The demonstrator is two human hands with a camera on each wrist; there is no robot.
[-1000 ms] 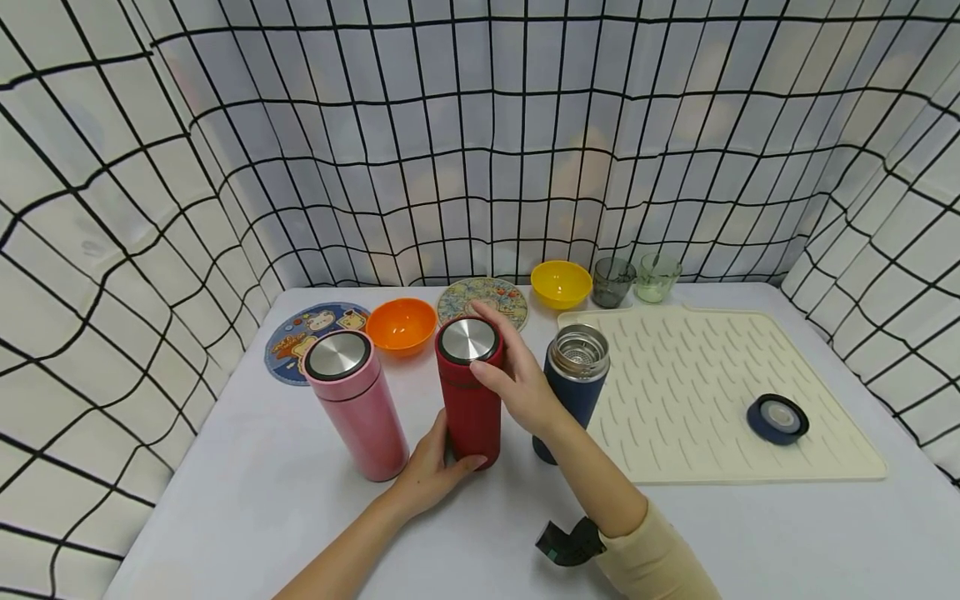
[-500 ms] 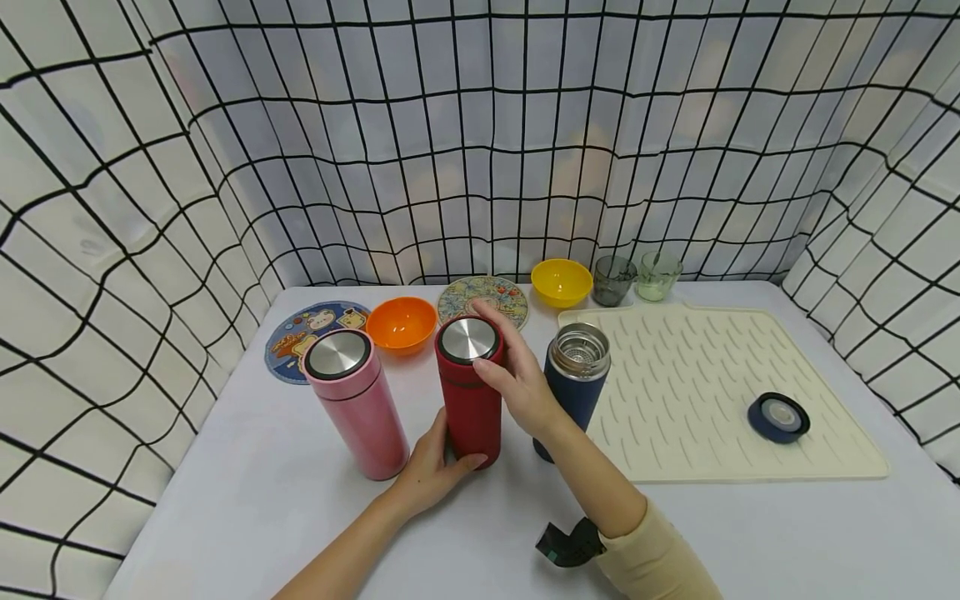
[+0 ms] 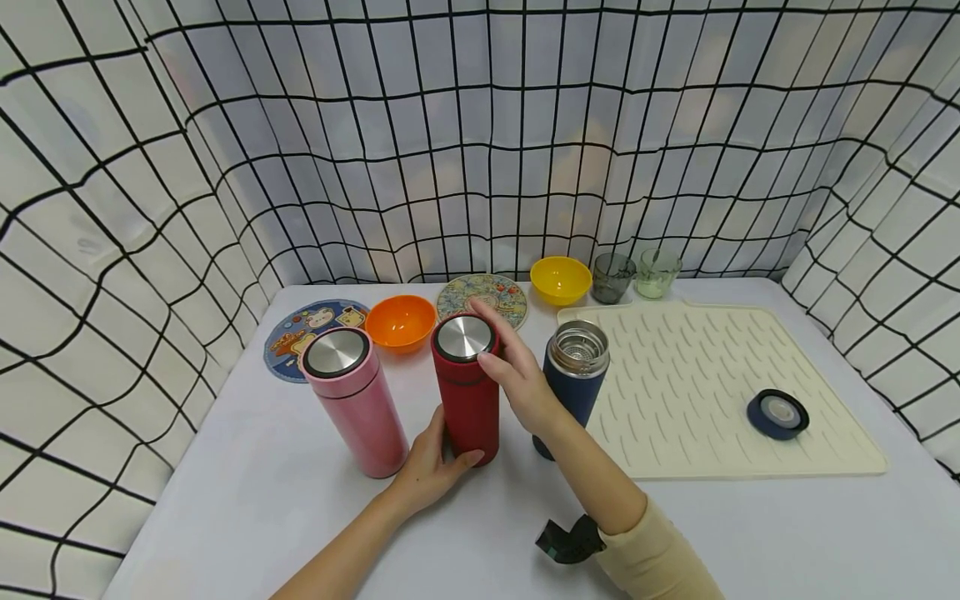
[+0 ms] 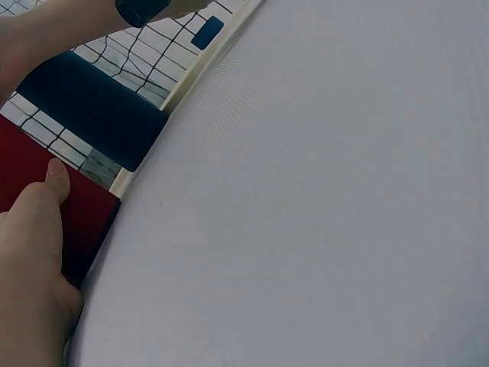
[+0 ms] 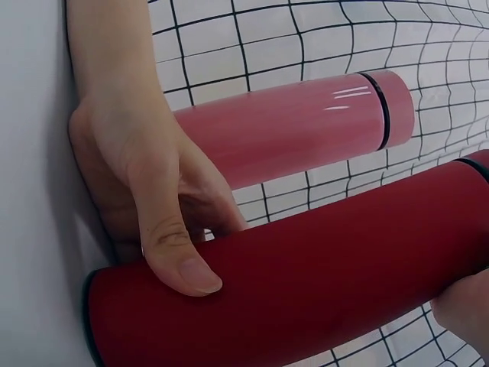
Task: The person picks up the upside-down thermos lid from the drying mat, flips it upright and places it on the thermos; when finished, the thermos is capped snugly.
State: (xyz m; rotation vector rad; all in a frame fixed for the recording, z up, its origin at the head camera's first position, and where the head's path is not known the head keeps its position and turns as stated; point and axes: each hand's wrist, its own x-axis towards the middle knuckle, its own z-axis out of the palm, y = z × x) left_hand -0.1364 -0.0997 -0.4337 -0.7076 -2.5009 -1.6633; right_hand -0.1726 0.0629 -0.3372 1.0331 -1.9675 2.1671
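Note:
A red thermos (image 3: 468,404) with a steel-topped lid (image 3: 465,337) stands upright in the middle of the table. Low on its body, my left hand (image 3: 429,468) grips it, the thumb across the front, as the right wrist view also shows. Around the lid end curls my right hand (image 3: 525,385), thumb in front and fingers behind; its grip is partly cut off in the right wrist view. To the left is a closed pink thermos (image 3: 363,421). Just right of the red one, partly behind my right hand, stands a navy thermos (image 3: 570,387) without its lid.
The navy lid (image 3: 778,415) lies on a cream ridged mat (image 3: 690,367) at the right. Toward the back are an orange bowl (image 3: 401,323), a yellow bowl (image 3: 561,281), two glass cups (image 3: 612,277) and two round patterned mats (image 3: 495,292). Black netting (image 3: 487,150) surrounds the table.
The red thermos's top has shifted slightly left, and my right thumb sits a little farther right along the lid's edge. My left hand keeps its hold low on the body.

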